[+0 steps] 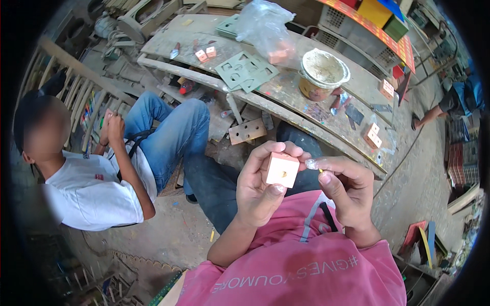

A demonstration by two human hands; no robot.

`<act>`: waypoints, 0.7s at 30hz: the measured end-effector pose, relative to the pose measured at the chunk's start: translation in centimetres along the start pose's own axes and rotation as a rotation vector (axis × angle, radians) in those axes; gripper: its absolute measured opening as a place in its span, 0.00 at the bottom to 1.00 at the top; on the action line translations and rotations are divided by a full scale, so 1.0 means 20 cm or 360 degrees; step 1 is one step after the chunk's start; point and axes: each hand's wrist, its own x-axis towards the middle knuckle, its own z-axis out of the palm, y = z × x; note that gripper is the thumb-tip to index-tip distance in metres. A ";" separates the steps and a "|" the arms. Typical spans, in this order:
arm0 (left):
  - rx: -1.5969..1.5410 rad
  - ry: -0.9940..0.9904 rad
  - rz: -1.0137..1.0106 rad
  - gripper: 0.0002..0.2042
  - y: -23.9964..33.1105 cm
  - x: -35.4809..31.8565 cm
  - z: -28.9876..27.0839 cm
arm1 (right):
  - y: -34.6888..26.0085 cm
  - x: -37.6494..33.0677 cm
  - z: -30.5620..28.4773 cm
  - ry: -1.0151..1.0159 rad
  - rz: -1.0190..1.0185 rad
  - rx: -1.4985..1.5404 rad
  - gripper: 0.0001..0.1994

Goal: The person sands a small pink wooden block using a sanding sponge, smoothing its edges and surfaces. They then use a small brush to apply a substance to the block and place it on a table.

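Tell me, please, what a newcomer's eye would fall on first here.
Probably the pale pink block in the left hand, near the picture's middle. Next might come the white-crusted bucket on the workbench, higher in the picture, then the person in the white shirt, seated at the left.

- Pink block (282, 171), off centre toward 4 o'clock: rear faces hidden; brown mark on front face too small to identify.
- Left hand (256, 196): fingertips partly hidden behind block.
- Yellow piece (320, 171), 4 o'clock: mostly covered by right hand (352, 188); kind indeterminable.
- Plastic bag (263, 23), 12 o'clock: contents (279, 52) blurred by film, count uncertain.
- Seated person (97, 188), 9 o'clock: face blurred; object in hands too small to tell.
- Second person (467, 94), between 2 and 3 o'clock: upper body lost at dark rim.
- Pink shirt (286, 270), toward 5 o'clock: cut by lower edge.
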 end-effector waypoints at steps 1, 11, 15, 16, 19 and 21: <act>0.0027 0.0010 0.0020 0.27 0.02 0.00 0.00 | 0.00 0.01 0.03 0.0008 0.0004 0.0049 0.10; 0.0337 0.0046 0.0242 0.27 0.11 -0.03 0.01 | 0.04 0.07 0.13 -0.0172 -0.0152 0.0057 0.19; 0.0427 0.0061 0.0273 0.26 0.13 -0.03 0.01 | 0.03 0.10 0.17 -0.0210 -0.0137 0.0062 0.19; 0.0441 0.0070 0.0272 0.26 0.14 -0.03 0.01 | 0.03 0.11 0.18 -0.0208 -0.0127 0.0077 0.19; 0.0444 0.0087 0.0277 0.26 0.15 -0.03 0.00 | 0.04 0.11 0.20 -0.0201 -0.0111 0.0098 0.18; 0.0445 0.0094 0.0279 0.27 0.15 -0.03 0.00 | 0.04 0.12 0.20 -0.0212 -0.0118 0.0082 0.18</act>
